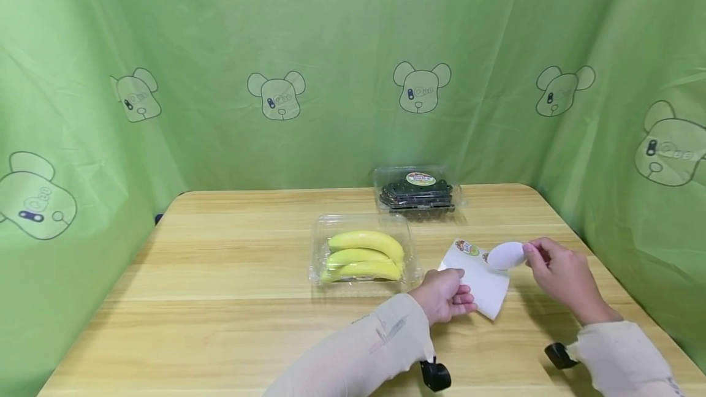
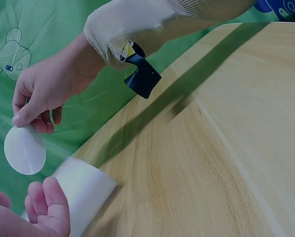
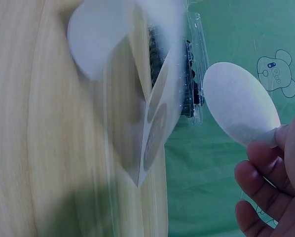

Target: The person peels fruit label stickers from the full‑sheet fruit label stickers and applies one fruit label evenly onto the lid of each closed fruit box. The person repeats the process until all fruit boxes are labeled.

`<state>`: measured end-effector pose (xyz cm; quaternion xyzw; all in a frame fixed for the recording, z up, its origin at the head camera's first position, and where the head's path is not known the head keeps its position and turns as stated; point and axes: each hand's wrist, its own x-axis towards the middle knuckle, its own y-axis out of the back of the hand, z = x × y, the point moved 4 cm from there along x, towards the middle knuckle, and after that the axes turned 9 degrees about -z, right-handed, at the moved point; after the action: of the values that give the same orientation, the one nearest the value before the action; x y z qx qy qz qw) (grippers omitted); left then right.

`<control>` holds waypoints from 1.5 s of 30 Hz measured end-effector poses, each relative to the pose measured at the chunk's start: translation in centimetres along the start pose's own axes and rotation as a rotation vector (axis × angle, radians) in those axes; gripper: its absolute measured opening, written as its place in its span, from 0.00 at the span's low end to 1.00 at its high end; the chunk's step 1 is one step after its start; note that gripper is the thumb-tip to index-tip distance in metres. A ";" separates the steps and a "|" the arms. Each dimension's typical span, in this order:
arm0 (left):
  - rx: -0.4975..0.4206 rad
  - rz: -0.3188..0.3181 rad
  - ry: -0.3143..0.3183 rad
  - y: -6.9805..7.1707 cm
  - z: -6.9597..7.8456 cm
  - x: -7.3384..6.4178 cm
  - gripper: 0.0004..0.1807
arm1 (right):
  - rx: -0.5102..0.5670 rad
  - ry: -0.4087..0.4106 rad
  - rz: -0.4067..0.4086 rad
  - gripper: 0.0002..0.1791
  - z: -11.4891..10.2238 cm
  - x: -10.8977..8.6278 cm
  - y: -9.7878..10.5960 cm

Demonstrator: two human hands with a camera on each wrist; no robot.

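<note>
In the head view my left hand (image 1: 441,298) holds a white sheet of stickers (image 1: 485,291) above the table, its thumb over the near edge. Fruit-printed oval labels show along the sheet's far edge. To its right, my right hand (image 1: 570,280) pinches an oval sticker (image 1: 505,256) by its rim between thumb and fingers. The sticker's plain white back faces up and overlaps the sheet in this view. From the right wrist the oval sticker (image 3: 241,101) appears apart from the bent sheet (image 3: 155,133), held at one end by the fingertips.
A clear clamshell box (image 1: 325,231) with several yellow bananas (image 1: 364,256) sits left of my hands. Behind it stands another clear box (image 1: 380,179) of dark fruit, with an oval label (image 1: 420,178) on its lid. Green curtains (image 1: 347,146) enclose the wooden table (image 1: 220,262).
</note>
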<state>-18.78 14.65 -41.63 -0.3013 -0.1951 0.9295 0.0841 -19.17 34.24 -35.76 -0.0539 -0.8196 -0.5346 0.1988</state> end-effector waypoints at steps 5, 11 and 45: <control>0.002 -0.014 0.007 -0.1 0.0 -0.1 0.08 | 0.009 0.005 -0.002 0.09 0.1 0.0 -0.1; 0.016 -0.043 0.009 -0.3 0.2 -0.1 0.09 | 0.020 -0.001 -0.012 0.10 0.1 0.0 -0.1; -0.160 -0.509 -0.024 -2.4 3.3 -0.9 0.36 | 0.017 0.068 0.061 0.06 -1.9 -0.4 0.2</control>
<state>-19.92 15.54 -37.75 -0.2371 -0.3384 0.8636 0.2888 -18.28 32.70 -35.06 -0.0591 -0.8149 -0.5228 0.2431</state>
